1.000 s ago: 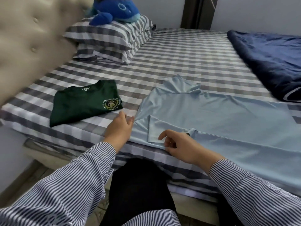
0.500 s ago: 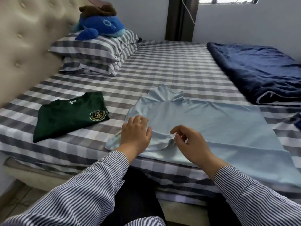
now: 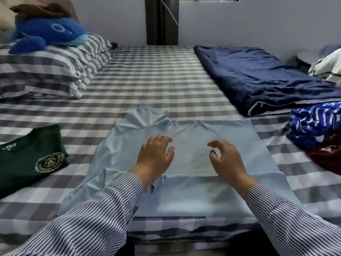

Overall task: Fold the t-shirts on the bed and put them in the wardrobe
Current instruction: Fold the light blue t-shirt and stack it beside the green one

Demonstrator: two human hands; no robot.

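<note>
Both hands over the light blue t-shirt [image 3: 212, 150] on the bed [image 3: 156, 80]: left hand [image 3: 155, 156] flat, right hand [image 3: 225, 159] loosely curled, holding nothing. Folded green t-shirt [image 3: 31, 157] lies left; a clothes pile [image 3: 317, 132] right.

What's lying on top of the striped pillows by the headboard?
A blue plush whale lies on the pillows, with something brown behind it. What the whale covers cannot be seen.

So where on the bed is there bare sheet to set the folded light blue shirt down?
Bare sheet lies beyond the light blue t-shirt, between pillows and navy blanket; a narrower strip separates it from the green t-shirt. The right edge is crowded with piled clothes.
</note>
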